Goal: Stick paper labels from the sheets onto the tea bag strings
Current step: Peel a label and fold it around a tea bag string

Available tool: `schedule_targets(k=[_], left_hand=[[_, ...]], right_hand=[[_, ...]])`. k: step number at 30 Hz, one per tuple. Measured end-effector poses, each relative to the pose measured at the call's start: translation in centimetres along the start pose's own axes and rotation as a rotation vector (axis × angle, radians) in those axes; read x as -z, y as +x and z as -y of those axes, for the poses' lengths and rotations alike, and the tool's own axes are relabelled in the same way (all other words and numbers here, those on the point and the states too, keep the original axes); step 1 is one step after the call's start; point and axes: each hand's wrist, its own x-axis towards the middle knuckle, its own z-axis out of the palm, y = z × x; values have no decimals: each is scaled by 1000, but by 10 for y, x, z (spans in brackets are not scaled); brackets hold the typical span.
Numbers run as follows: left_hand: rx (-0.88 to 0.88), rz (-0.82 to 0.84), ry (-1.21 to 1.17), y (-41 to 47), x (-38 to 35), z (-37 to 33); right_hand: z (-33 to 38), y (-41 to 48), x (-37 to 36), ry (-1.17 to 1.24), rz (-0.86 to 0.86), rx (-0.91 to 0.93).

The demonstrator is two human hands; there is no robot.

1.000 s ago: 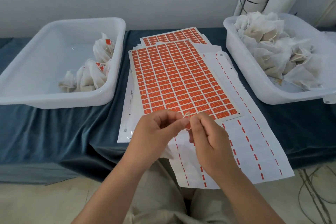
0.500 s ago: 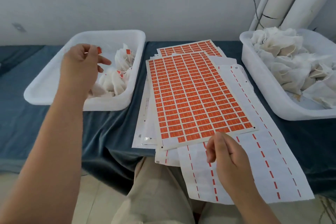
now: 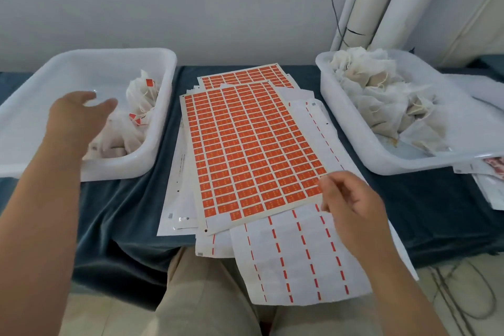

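Label sheet point(image 3: 251, 150): a full grid of small orange paper labels on a pale backing. It lies flat at the middle of the table, uppermost on a loose pile of sheets. A few cells along its near edge are already bare.
- Handling (judged): light, thin and limp. Each label should lift best by a corner with a fingernail. The adhesive face is likely to cling to skin or fold on itself. The sheet may slide on the pile unless steadied.
- Second label sheet point(image 3: 245, 76): partly covered, just behind the first.
- Spent backing sheets point(image 3: 294, 254): white with red dashes. They lie under the pile and overhang the near table edge.
- Right hand point(image 3: 351, 199): at the near right corner of the top sheet, fingers loosely curled, nothing seen in them. Contact with the paper cannot be told.
- Left hand point(image 3: 79, 112): well apart from the right, fingers spread and empty, over the left tub point(image 3: 122, 52).
- Labelled tea bags point(image 3: 139, 106): heaped in the left tub, orange tags showing.
- Unlabelled tea bags point(image 3: 381, 95): soft gauze pouches with strings, piled in the right tub point(image 3: 343, 123).
- Blue cloth point(image 3: 409, 213): covers the table.
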Motion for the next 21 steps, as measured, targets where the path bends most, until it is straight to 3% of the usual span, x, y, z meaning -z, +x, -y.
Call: schedule_targets(k=[6, 9, 13, 18, 21], left_hand=[[-105, -214, -264, -25, 7, -18], [-256, -185, -327, -76, 0, -56], [-335, 22, -314, -157, -20, -93], [-295, 270, -334, -210, -60, -89], [-231, 352, -333, -225, -80, -77]], right_hand=[[2, 96, 89, -143, -297, 83], [-18, 161, 129, -426, -178, -53], [-59, 217, 165, -997, 112, -381], [-98, 223, 176, -1264, 264, -709], [-104, 226, 177, -1353, 271, -678]])
